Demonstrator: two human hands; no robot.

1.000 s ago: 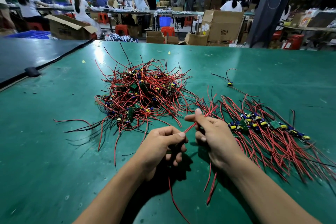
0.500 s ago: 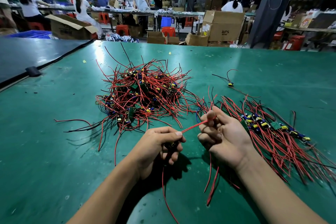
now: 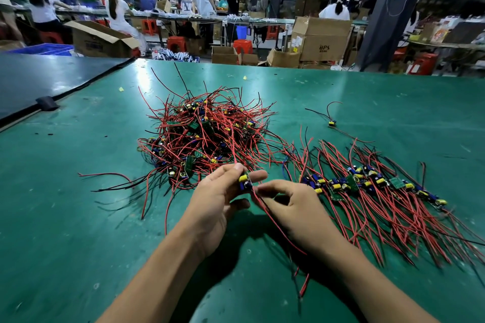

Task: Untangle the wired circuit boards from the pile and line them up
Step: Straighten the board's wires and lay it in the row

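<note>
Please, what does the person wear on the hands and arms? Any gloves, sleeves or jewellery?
Nothing visible. The left hand and right hand have no gloves, rings or watch. The forearms show no sleeve up to the picture's edge.

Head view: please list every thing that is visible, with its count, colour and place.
table: one, green, fills the foreground
tangled pile: one, red and black wires with green boards, table centre
lined-up row: one, boards with red wires, right of the hands
lone board: one, yellow part, black and red wires, beyond the row
dark table: one, far left
cardboard boxes: several, brown, beyond the table
stools: several, red, beyond the table
people: several, at background benches
held board: one, yellow and blue parts, between left fingers
held board's wires: red and black, trailing toward the camera
left hand: holds the held board
right hand: pinches the held board's wires
</note>
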